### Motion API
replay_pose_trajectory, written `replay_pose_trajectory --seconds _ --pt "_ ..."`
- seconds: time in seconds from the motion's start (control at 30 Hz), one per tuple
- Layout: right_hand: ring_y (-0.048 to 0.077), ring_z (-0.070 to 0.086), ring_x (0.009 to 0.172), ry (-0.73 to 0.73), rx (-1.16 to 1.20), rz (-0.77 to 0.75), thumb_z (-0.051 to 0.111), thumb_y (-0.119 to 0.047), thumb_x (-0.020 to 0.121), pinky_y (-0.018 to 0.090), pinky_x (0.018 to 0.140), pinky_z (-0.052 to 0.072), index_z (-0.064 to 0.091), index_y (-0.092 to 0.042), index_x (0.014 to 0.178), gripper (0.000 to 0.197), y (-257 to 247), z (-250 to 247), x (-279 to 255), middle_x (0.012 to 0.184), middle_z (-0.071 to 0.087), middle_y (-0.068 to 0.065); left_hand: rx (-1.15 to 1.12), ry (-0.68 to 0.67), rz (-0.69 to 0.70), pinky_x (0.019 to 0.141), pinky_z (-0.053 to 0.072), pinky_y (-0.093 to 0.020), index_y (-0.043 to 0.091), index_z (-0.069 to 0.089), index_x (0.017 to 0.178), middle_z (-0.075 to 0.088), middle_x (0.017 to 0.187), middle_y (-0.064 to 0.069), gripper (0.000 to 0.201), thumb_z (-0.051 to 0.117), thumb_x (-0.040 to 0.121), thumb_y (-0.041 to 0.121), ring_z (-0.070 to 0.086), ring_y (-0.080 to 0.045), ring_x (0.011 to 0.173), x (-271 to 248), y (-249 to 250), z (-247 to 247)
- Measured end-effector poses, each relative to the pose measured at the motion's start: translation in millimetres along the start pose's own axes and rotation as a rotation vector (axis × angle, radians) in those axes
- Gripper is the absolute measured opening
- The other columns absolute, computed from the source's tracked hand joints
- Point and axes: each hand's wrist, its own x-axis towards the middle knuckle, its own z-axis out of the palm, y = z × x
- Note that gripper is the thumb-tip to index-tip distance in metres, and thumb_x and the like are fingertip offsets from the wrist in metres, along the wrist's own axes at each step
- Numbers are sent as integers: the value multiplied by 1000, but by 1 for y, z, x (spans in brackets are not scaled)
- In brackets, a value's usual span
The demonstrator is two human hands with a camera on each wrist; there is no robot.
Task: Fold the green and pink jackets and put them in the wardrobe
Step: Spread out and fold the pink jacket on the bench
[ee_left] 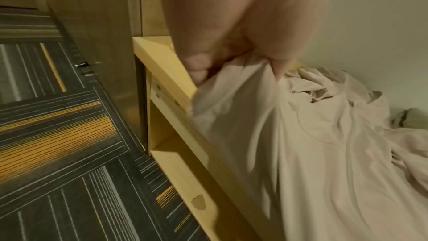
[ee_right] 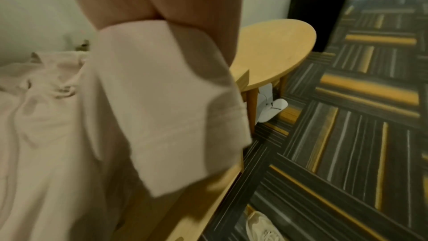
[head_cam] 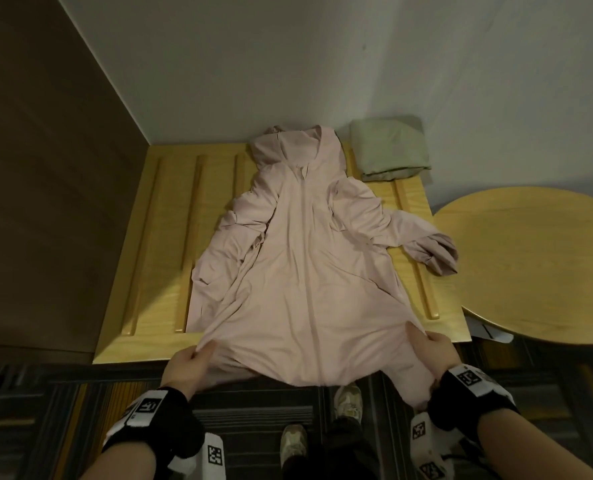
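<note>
We see the pink jacket (head_cam: pixel 302 258) spread front-up on a slatted wooden bench (head_cam: pixel 156 237), hood at the far end against the wall, hem hanging over the near edge. Our left hand (head_cam: pixel 187 367) pinches the hem's left corner between thumb and curled fingers; the left wrist view shows the cloth bunched in that grip. Our right hand (head_cam: pixel 433 355) grips the hem's right corner, thumb on top, a flap of fabric draped over the fingers. The green jacket (head_cam: pixel 390 150) lies folded at the bench's far right corner, just beside the hood. A round table (head_cam: pixel 537 258) stands right of the bench.
</note>
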Motion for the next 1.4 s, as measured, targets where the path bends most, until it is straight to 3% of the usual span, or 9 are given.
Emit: replay_pose_trajectory --seconds 0.1,0.23,0.43,0.53,0.63,0.97,1.17,1.27,1.4 --pt "25 61 92 -135 188 4 69 -49 75 36 91 45 63 -16 87 35 -2 -2 -7 95 68 6 -103 4 59 88 41 -33 10 59 101 60 101 -10 37 49 92 44 55 -26 94 -4 -1 0" --pt "32 66 97 -390 360 55 83 -29 57 44 88 51 62 -10 111 61 -1 7 -16 101 72 12 -40 -98 121 80 40 -31 12 55 98 61 96 -2 36 53 89 47 57 -22 93 -7 -3 5" --pt "32 62 107 -655 196 21 76 -5 70 46 99 45 58 -7 118 52 1 11 -22 113 68 15 -42 -470 113 87 41 -20 29 43 115 57 105 17 69 86 62 24 53 1 96 -10 -11 13" --pt "27 59 109 -586 -86 -12 67 5 77 37 98 45 58 -2 120 45 3 14 -22 116 65 14 30 -459 165 96 35 -22 27 37 132 54 116 13 76 80 71 18 49 -2 103 -11 -19 16" --pt "28 58 109 -507 -230 -20 59 -2 85 35 97 43 61 -2 115 31 6 19 -20 115 64 16 122 -339 210 99 34 -27 18 38 138 51 132 -4 56 62 88 17 48 -16 115 -11 -20 19" --pt "27 56 104 -270 -24 0 48 -26 96 30 86 41 55 -2 121 36 8 25 -15 116 61 17 176 -30 134 89 37 -31 5 48 119 58 119 -18 34 49 95 27 53 -32 111 -14 -11 17" --pt "18 51 82 -176 -176 5 39 -43 96 25 77 35 59 -7 87 42 5 25 -8 88 57 6 501 20 -80 87 42 -35 8 57 115 59 119 -16 47 34 97 45 56 -27 100 -10 -11 8" --pt "23 51 89 -155 -185 33 41 -47 95 27 81 37 61 0 104 52 4 26 -8 100 60 13 489 -12 -153 82 39 -32 6 57 116 59 118 -16 55 31 96 50 54 -26 96 -7 -11 12" --pt "29 56 100 -228 -203 46 53 -21 91 31 83 42 56 0 118 35 10 27 -13 109 61 16 461 -58 -64 94 41 -34 13 54 122 57 123 -12 39 44 94 38 55 -28 110 -6 -18 14"
